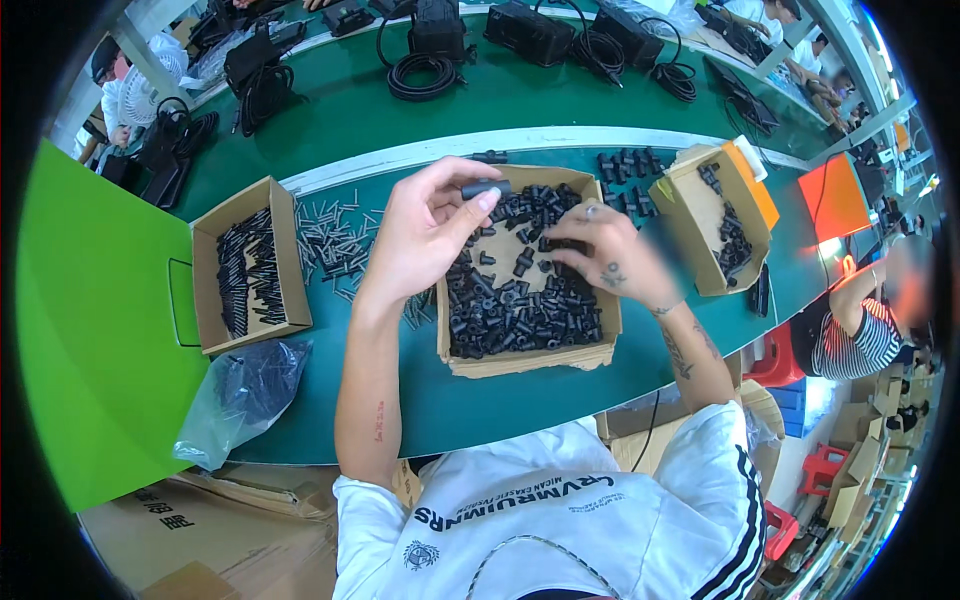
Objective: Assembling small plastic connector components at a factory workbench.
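Left hand (430, 220): pinches black tube (486, 188) over box's (530, 366) far-left corner, probably keeping ends exposed.
Right hand (613, 250): across box's right edge; cannot tell its grip.
Box: near tabletop's (430, 420) front edge, presumably for reach.

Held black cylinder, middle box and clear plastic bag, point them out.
Held black cylinder (493, 186), head view, side surface.
Middle box (530, 366), head view, near wall.
Clear plastic bag (240, 398), head view, middle.
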Motion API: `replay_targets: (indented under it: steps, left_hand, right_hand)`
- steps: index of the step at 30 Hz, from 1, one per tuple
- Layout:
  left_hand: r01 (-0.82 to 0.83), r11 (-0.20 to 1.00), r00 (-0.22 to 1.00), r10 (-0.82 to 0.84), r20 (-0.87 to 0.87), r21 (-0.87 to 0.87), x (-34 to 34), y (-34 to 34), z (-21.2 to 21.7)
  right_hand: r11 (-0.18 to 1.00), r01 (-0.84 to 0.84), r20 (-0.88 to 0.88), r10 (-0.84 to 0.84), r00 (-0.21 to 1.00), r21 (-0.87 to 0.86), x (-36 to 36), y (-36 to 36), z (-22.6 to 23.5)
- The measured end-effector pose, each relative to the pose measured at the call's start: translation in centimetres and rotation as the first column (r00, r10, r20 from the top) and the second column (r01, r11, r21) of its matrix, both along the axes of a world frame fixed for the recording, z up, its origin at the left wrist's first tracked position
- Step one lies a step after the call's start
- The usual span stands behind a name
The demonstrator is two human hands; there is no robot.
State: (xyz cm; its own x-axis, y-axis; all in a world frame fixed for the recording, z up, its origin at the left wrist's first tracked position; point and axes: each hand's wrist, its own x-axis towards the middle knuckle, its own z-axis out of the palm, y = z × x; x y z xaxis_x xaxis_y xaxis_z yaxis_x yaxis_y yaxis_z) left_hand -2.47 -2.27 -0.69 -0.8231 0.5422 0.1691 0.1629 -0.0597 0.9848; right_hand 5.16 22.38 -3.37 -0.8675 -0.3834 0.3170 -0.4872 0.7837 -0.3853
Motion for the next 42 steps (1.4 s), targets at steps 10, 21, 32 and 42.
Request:
replay_targets:
  steps: [10, 21, 32, 42]
  left_hand:
    - [0.080, 0.991, 0.994, -0.087, 0.064, 0.111, 0.2, 0.4, -0.6]
    - [-0.058, 0.949, 0.979, -0.006, 0.202, 0.310, 1.7, 0.6, 1.0]
    - [-0.105, 0.926, 0.959, -0.003, 0.285, 0.363, 2.6, 0.8, 1.4]
    - [-0.199, 0.910, 0.919, 0.044, 0.391, 0.365, 3.2, 1.5, 1.4]
  right_hand:
    - [0.991, -0.017, 0.268, -0.019, 0.963, 0.131, -0.5, -1.7, -0.9]
    - [0.601, -0.016, 0.121, 0.187, 0.975, -0.799, -0.7, -2.7, 6.4]
    - [0.832, -0.005, -0.089, -0.053, 0.995, -0.554, -1.2, -4.7, 7.2]
    - [0.895, -0.112, -0.291, -0.021, 0.956, -0.432, -1.8, -5.3, 6.1]
